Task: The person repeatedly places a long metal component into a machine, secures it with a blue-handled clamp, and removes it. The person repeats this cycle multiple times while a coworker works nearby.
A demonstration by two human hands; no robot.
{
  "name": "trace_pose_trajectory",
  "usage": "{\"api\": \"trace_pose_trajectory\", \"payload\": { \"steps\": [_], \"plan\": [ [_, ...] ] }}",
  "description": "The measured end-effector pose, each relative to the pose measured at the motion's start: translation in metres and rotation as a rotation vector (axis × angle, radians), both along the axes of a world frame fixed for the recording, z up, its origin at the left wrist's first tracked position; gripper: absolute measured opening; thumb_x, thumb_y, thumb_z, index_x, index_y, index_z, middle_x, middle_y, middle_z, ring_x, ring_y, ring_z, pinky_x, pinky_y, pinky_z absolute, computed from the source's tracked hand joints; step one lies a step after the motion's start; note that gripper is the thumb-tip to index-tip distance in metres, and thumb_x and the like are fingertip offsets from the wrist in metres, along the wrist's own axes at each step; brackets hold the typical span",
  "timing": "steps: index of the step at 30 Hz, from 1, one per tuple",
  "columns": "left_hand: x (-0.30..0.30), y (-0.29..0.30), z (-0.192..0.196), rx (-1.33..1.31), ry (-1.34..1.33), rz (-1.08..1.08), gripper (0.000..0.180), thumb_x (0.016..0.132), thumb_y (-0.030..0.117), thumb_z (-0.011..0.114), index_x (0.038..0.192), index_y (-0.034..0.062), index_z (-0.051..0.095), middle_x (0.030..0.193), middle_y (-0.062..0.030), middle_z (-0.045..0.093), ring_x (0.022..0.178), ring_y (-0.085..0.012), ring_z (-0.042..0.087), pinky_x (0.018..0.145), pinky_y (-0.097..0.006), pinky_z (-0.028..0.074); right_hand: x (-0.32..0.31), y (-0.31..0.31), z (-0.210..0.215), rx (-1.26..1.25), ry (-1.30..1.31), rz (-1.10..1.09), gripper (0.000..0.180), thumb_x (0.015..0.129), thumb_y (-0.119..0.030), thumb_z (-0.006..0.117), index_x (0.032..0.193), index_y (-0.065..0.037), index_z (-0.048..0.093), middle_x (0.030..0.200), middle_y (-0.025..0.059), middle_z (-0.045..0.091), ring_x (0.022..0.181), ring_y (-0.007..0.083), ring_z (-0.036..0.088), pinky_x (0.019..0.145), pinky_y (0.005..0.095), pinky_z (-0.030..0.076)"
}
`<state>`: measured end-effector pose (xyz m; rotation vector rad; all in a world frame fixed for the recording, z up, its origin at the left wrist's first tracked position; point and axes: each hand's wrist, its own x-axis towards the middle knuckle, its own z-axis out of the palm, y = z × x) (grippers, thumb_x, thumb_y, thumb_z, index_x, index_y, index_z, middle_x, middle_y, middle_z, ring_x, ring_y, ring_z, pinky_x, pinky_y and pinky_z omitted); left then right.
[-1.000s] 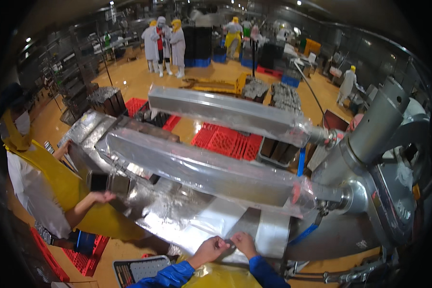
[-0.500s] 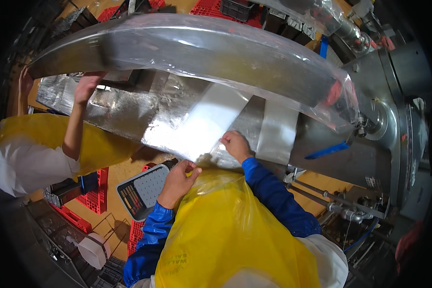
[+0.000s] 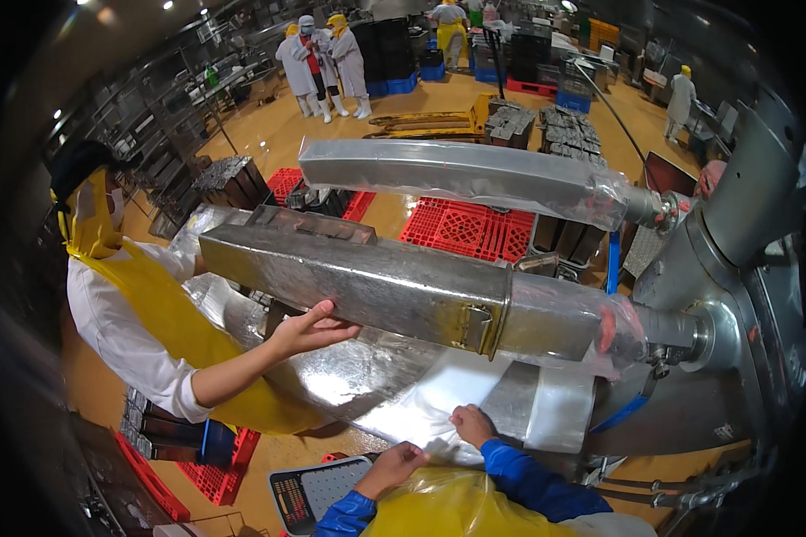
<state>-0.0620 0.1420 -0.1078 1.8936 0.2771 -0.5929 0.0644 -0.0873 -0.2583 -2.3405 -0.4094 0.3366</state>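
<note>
In front of my yellow apron, both my hands are low over the metal work table [image 3: 340, 380]. My right hand [image 3: 473, 424] has its fingers curled at a strip of clear plastic film [image 3: 452, 385] lying across the table. My left hand [image 3: 392, 467] is closed, thumb against fingertips; what it pinches, if anything, is too small to tell. Beyond my hands, a long rectangular metal sleeve [image 3: 358, 286] with a side latch surrounds a tube end [image 3: 551, 313] wrapped in clear plastic. A co-worker's open hand [image 3: 312, 331] is at the sleeve's near side.
A second plastic-wrapped tube [image 3: 457, 170] runs parallel behind. Both tubes join a steel machine [image 3: 725, 268] at right. A grey basket [image 3: 309, 492] is beside my left forearm. Red pallets [image 3: 470, 228] and stacked metal moulds [image 3: 569, 134] are on the floor; several people stand farther back.
My view has tilted up, showing more of the room. The metal sleeve now covers most of the near tube, which showed plastic film before. The co-worker's near hand has moved right along it.
</note>
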Motion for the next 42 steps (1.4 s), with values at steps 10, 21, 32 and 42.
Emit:
{"api": "trace_pose_trajectory", "payload": {
  "steps": [10, 21, 32, 42],
  "plan": [
    [0.117, -0.058, -0.051, -0.166, -0.387, 0.391, 0.042, 0.105, 0.037, 0.062, 0.118, -0.0029, 0.064, 0.099, -0.0185, 0.073, 0.092, -0.0300, 0.072, 0.084, -0.039, 0.056, 0.019, -0.060, 0.138, 0.201, -0.222, -0.066, 0.015, 0.092, -0.015, 0.078, 0.102, -0.008, 0.068, 0.094, 0.0093, 0.065, 0.091, 0.0322, 0.065, 0.081, 0.0425, 0.053],
    [0.103, -0.151, 0.054, -0.269, -0.484, 0.343, 0.012, 0.096, 0.012, 0.074, 0.101, 0.0012, 0.074, 0.093, -0.0089, 0.069, 0.078, -0.0149, 0.063, 0.073, -0.031, 0.053, -0.044, -0.274, 0.247, 1.281, -0.248, -0.615, 0.060, 0.110, -0.054, 0.043, 0.136, 0.000, 0.054, 0.121, 0.0144, 0.064, 0.114, 0.0248, 0.063, 0.108, 0.0428, 0.048],
    [0.056, -0.188, 0.051, -0.170, -0.628, 0.143, 0.036, 0.097, 0.000, 0.058, 0.132, 0.0056, 0.064, 0.115, -0.0191, 0.062, 0.111, -0.0392, 0.062, 0.096, -0.043, 0.051, -0.009, -0.208, 0.312, 1.206, -0.150, -0.386, 0.045, 0.112, -0.046, 0.044, 0.126, -0.005, 0.054, 0.088, 0.0050, 0.052, 0.071, 0.0144, 0.048, 0.063, 0.0304, 0.043],
    [0.070, -0.163, 0.044, -0.493, -0.476, 0.471, 0.021, 0.101, -0.001, 0.062, 0.122, -0.0019, 0.065, 0.098, -0.0049, 0.068, 0.089, -0.0126, 0.062, 0.080, -0.026, 0.053, -0.011, -0.193, 0.310, 1.234, -0.213, -0.453, 0.035, 0.114, -0.040, 0.041, 0.122, -0.007, 0.052, 0.082, 0.0059, 0.054, 0.064, 0.0149, 0.051, 0.057, 0.0318, 0.046]
  ]
}}
